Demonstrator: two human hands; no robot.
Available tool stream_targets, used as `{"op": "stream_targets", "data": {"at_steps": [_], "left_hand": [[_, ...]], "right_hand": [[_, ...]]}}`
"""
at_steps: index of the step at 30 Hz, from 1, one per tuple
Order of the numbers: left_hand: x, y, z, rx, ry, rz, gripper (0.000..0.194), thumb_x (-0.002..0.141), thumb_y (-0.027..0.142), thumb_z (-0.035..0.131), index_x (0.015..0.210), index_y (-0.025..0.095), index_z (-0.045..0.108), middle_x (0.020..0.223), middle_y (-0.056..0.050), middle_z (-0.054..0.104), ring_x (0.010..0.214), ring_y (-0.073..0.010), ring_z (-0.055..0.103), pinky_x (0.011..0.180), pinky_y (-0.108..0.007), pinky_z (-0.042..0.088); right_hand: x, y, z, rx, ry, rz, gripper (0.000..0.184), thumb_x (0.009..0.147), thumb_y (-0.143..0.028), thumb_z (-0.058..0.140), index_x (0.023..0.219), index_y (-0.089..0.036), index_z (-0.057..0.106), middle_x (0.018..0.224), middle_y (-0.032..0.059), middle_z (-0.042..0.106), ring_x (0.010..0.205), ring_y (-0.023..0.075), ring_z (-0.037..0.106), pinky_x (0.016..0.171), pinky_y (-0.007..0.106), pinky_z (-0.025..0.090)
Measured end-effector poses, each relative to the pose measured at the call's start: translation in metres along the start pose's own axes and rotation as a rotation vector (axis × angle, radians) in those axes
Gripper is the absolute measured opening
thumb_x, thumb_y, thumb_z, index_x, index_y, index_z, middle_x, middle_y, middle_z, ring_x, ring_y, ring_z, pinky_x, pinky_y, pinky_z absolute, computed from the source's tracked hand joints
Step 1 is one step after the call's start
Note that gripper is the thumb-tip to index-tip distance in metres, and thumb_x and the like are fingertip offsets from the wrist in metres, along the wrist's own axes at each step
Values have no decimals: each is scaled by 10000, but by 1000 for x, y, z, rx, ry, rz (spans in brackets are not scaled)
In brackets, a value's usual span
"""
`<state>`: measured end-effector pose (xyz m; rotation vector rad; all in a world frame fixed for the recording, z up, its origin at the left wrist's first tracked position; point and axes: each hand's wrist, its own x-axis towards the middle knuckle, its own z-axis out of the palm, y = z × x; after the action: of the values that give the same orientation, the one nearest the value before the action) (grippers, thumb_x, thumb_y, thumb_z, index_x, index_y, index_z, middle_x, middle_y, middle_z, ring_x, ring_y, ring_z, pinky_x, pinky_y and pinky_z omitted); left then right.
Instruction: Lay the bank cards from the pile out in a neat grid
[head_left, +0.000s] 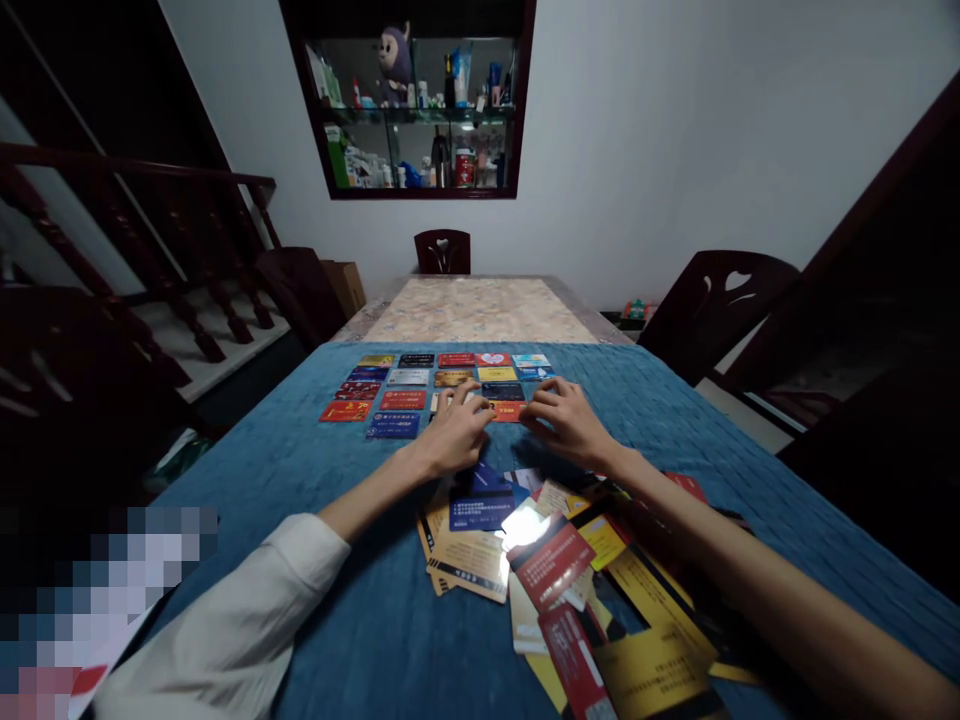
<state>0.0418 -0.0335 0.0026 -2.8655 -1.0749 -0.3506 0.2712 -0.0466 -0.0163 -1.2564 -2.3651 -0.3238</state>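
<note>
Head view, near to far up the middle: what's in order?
Loose card pile → left hand → back row of laid-out cards → patterned beige table cover → far chair → wall cabinet.

The left hand (459,430) partly hid a pale card (436,403). The right arm (720,535) covered some of the card pile (551,565), which the view's bottom edge cut off. The far cards' print (455,360) was too small to read.
</note>
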Motion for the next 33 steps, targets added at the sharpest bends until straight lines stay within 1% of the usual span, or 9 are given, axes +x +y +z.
{"op": "stream_targets", "data": {"at_steps": [4,7,12,15,19,21,24,27,33], "left_hand": [[-12,26,1,-61,36,109,293,870,232,568,1156,217,628,1256,-110,604,1368,-342,317,1063,-576,293],[-21,45,1,-112,31,170,258,857,299,620,1094,201,649,1176,-108,621,1312,-338,371,1050,-563,300],[-33,73,-6,-152,-58,284,346,811,506,668,929,182,650,1026,-93,622,1126,-307,476,1003,-527,329],[-38,83,-9,-148,-97,317,418,792,569,663,936,179,622,1026,-91,613,1077,-297,486,985,-512,334],[-42,89,-9,-116,-112,350,516,764,627,660,1000,173,597,1076,-107,603,1061,-301,489,987,-516,327],[-43,90,-8,-102,-122,356,517,773,621,646,1018,169,592,1081,-112,601,1055,-303,491,982,-517,331],[-43,90,-9,-82,-128,349,434,805,534,623,1029,165,590,1071,-113,603,1042,-299,492,965,-508,344],[-43,90,-11,-52,-138,328,335,800,438,622,988,163,596,1047,-113,604,1035,-295,489,955,-503,351],[-41,82,-9,3,-118,294,265,875,385,534,976,151,609,1018,-117,618,1016,-283,492,922,-478,365]], "right_hand": [[-23,-3,-5,53,66,-98,150,943,-254,534,928,-232,682,898,48,688,1037,242,488,860,386,311],[-36,-6,-11,105,63,-152,124,928,-221,549,944,-227,672,895,50,679,1042,244,483,857,389,325],[-51,-11,-17,164,18,-169,106,902,-222,577,964,-218,663,919,60,669,1058,251,480,871,405,341],[-55,-12,-17,180,13,-173,106,893,-218,585,966,-214,662,918,63,664,1059,252,482,874,409,346],[-59,-13,-20,202,-11,-182,113,891,-225,584,971,-214,663,926,68,661,1059,251,485,866,405,357],[-60,-15,-22,224,-21,-185,116,889,-226,580,970,-215,662,926,70,659,1060,251,485,868,408,362],[-60,-19,-26,269,-40,-195,97,887,-236,583,938,-214,662,902,67,656,1039,243,491,861,403,371],[-59,-24,-30,313,-48,-200,93,896,-243,574,905,-207,660,878,62,657,1006,233,498,852,399,376],[-59,-27,-36,393,-128,-220,117,875,-288,599,905,-197,665,901,69,661,981,232,503,862,411,382]]}}
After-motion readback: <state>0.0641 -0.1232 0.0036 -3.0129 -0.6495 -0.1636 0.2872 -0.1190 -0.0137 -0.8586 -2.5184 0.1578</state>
